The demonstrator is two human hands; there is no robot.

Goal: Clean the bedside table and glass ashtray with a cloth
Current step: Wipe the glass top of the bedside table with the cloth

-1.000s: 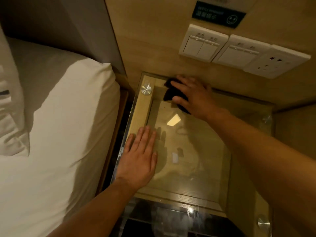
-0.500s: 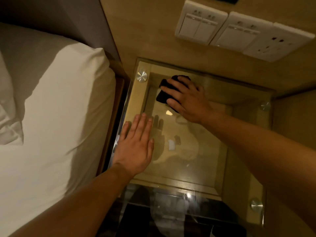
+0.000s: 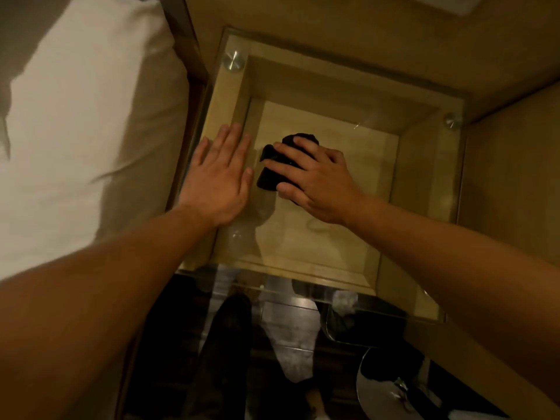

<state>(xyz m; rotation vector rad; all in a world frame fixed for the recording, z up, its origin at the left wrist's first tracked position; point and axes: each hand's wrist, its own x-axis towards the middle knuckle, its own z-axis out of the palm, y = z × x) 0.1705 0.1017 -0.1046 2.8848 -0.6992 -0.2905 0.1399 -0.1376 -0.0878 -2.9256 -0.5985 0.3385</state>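
Note:
The bedside table (image 3: 424,177) has a clear glass top held by round metal studs over a light wooden box. My right hand (image 3: 318,183) presses a crumpled black cloth (image 3: 272,174) flat on the glass near its middle, fingers spread over it. Flat on the glass at the table's left edge lies my left hand (image 3: 218,180), fingers together, holding nothing. No ashtray can be made out on the table top.
A bed with a white sheet (image 3: 85,131) runs along the table's left side. A wooden wall panel (image 3: 348,28) stands behind the table. Below the front edge, a dark floor and a round shiny object (image 3: 391,389) show at lower right.
My right hand has slid the black cloth from the far left corner of the glass toward the middle. The view has tilted down, and the wall switches have left the frame.

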